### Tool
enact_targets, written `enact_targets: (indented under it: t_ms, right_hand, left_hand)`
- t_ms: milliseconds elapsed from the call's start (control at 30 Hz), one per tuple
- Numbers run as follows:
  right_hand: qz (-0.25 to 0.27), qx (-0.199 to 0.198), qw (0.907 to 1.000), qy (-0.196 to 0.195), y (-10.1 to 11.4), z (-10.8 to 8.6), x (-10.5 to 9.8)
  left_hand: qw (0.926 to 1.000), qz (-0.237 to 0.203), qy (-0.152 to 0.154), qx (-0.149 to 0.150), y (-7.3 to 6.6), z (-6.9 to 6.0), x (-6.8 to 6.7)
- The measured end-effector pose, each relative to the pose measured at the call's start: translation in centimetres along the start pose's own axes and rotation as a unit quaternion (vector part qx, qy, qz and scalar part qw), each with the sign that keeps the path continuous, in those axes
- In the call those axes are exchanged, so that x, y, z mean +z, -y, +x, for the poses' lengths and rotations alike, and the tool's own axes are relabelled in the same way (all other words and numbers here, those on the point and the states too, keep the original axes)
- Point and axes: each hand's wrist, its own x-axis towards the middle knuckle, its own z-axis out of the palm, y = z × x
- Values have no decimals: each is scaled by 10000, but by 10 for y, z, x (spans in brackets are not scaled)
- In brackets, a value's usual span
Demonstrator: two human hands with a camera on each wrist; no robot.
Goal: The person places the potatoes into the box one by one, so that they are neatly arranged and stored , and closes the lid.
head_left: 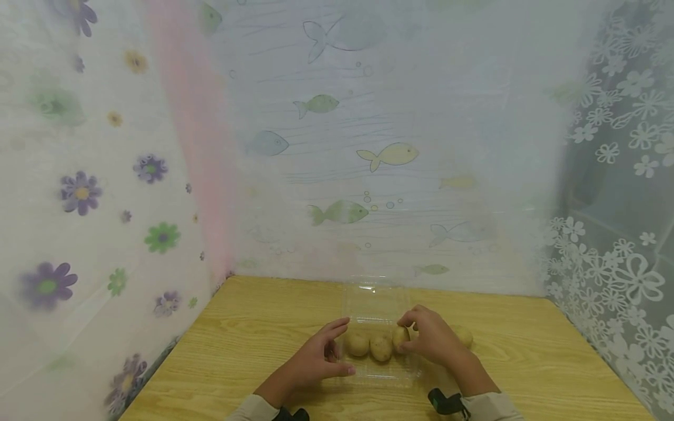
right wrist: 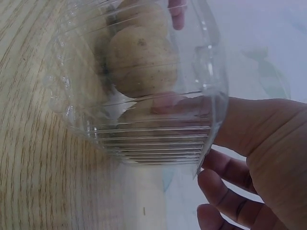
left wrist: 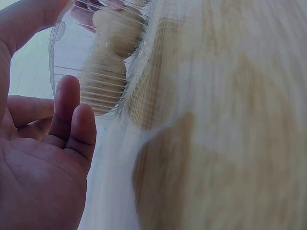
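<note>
Three potatoes [head_left: 380, 348] sit side by side in a clear container [head_left: 379, 381] in the head view. The relation that counts appears to be at the row's right end: the right-end potato [head_left: 400, 338] lies just left of the right hand [head_left: 434, 338], pinched between finger and thumb, its long axis running roughly near to far. The loose potato [head_left: 463, 336] lies on the table [head_left: 237, 339] beyond the right hand, partly hidden by it, and that hand is the nearer one. The left hand [head_left: 318, 356] stands at the container's left side, thumb and fingers spread. The lid [head_left: 376, 301] is folded back on the far side, leaving room from above.

In the left wrist view, the left hand's fingers are relaxed beside the ribbed end wall; whether they touch it cannot be told.

In the right wrist view, one digit reaches past the rim to the nearest potato, while other fingers curl outside the wall; the pinch itself is partly obscured.
</note>
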Motion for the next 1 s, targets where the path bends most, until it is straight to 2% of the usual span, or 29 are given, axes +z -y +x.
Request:
enact_targets:
  t_ms: [567, 1000]
  right_hand:
    - [-40, 97, 9999, 22, 1, 0, 0]
    - [-49, -29, 10000, 47, 0, -1, -3]
  left_hand:
    - [10000, 62, -39, -1, 1, 1, -1]
    - [9999, 164, -42, 1, 0, 1, 0]
